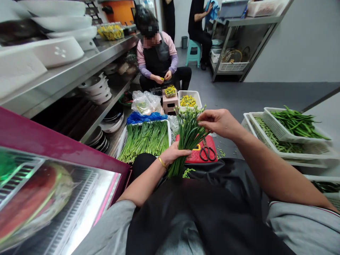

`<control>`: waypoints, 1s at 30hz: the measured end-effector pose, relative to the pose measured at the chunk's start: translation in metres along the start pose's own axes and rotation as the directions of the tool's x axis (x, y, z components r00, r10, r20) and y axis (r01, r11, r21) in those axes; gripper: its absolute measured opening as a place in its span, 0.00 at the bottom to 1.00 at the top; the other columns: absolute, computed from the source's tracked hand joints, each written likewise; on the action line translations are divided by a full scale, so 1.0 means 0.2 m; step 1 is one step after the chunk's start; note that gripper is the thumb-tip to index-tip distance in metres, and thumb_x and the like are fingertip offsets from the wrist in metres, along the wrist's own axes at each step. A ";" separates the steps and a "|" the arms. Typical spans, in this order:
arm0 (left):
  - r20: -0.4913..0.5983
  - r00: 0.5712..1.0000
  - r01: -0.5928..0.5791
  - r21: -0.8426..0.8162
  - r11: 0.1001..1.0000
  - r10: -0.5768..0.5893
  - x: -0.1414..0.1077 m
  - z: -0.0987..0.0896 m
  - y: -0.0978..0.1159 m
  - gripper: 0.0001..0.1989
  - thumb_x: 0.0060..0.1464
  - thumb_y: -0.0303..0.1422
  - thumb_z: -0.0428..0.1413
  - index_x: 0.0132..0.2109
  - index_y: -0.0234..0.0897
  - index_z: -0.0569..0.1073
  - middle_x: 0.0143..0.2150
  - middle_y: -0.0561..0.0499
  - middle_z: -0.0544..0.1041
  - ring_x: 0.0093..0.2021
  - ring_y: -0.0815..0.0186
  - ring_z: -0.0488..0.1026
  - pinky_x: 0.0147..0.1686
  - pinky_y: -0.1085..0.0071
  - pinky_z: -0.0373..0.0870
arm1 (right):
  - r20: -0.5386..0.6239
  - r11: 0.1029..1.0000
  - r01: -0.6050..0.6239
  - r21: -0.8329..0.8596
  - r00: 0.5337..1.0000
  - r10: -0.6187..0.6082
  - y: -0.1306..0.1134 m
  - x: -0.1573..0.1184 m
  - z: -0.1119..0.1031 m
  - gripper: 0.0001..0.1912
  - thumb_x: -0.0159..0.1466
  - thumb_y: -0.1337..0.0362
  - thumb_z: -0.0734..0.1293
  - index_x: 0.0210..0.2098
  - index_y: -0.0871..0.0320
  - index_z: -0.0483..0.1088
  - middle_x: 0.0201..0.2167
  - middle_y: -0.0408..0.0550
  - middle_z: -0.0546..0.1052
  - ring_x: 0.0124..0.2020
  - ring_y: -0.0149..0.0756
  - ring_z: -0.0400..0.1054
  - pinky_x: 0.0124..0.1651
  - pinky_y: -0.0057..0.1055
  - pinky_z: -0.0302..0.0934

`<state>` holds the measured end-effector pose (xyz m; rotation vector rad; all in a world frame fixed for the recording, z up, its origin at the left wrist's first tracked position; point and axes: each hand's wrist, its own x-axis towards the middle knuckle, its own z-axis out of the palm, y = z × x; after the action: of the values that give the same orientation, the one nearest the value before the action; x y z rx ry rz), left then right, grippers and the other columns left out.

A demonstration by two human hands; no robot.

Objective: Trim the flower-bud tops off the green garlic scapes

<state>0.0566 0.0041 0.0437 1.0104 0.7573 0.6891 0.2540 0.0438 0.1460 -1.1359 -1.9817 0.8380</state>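
My left hand is wrapped round a bunch of flowering chives, long green stems with pale buds at the top, held upright and slightly tilted over my lap. My right hand is at the upper right edge of the bunch, its thumb and fingers pinched together at the stems near the buds. Behind the bunch lies a red board or box with black-handled scissors on it. Left of it, a white basket is filled with rows of more green stems. Some cut buds lie below the bunch.
A person sits ahead, handling yellow flowers beside a white basket of them. Another person sits farther back. Steel shelves with dishes and a glass-fronted cabinet flank my left. Stacked baskets of green beans and peppers stand right.
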 end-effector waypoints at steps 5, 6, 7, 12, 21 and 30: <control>0.028 1.000 -0.010 -0.027 1.000 0.011 0.00 0.00 -0.01 0.25 0.32 0.42 0.70 0.34 0.29 0.73 0.22 0.51 0.73 0.21 0.71 0.70 0.25 0.74 0.66 | -0.165 0.991 0.040 -0.128 0.984 -0.061 0.01 0.03 -0.06 0.07 0.56 0.63 0.67 0.32 0.61 0.75 0.20 0.43 0.72 0.20 0.27 0.64 0.24 0.27 0.60; 0.022 1.000 -0.011 -0.030 0.999 0.012 0.01 0.00 -0.01 0.25 0.32 0.42 0.70 0.34 0.29 0.73 0.22 0.51 0.73 0.22 0.71 0.70 0.25 0.74 0.66 | -0.166 0.984 0.048 -0.173 0.983 -0.078 0.00 0.03 -0.07 0.07 0.56 0.64 0.67 0.32 0.61 0.75 0.21 0.43 0.72 0.21 0.28 0.64 0.25 0.28 0.60; 0.008 1.000 -0.012 -0.031 0.999 0.013 0.01 0.00 -0.02 0.25 0.32 0.42 0.70 0.34 0.29 0.73 0.22 0.52 0.73 0.22 0.71 0.70 0.25 0.74 0.66 | -0.174 0.971 0.059 -0.230 0.979 -0.101 0.00 0.03 -0.08 0.07 0.56 0.65 0.67 0.32 0.61 0.75 0.22 0.44 0.73 0.22 0.29 0.65 0.26 0.28 0.61; -0.137 0.991 -0.012 -0.041 0.999 0.006 0.03 0.01 -0.03 0.26 0.28 0.41 0.71 0.31 0.29 0.72 0.21 0.54 0.71 0.20 0.73 0.67 0.23 0.75 0.65 | -0.339 0.829 0.135 -0.543 0.868 -0.363 -0.08 -0.05 -0.04 0.08 0.61 0.66 0.64 0.39 0.59 0.73 0.35 0.50 0.74 0.27 0.30 0.66 0.33 0.31 0.64; -0.093 0.995 -0.035 -0.013 0.999 0.034 0.01 0.01 -0.02 0.24 0.31 0.42 0.70 0.30 0.30 0.71 0.19 0.54 0.70 0.20 0.74 0.66 0.22 0.75 0.61 | -0.049 0.565 0.232 -0.792 0.898 -0.437 0.05 -0.10 0.06 0.10 0.66 0.63 0.62 0.36 0.55 0.76 0.35 0.48 0.73 0.30 0.31 0.67 0.26 0.27 0.54; -0.087 0.995 -0.053 0.025 0.998 0.055 0.02 0.00 -0.06 0.24 0.33 0.43 0.69 0.32 0.30 0.71 0.21 0.56 0.70 0.20 0.74 0.65 0.23 0.75 0.62 | 0.013 0.482 0.282 -0.829 0.873 -0.488 -0.03 -0.07 -0.09 0.10 0.66 0.66 0.61 0.42 0.55 0.74 0.44 0.52 0.73 0.38 0.36 0.68 0.37 0.32 0.64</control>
<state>0.0603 0.0030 0.0320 1.0297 0.8187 0.7767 0.2715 0.0329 0.1578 -1.0752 -2.3321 -0.5441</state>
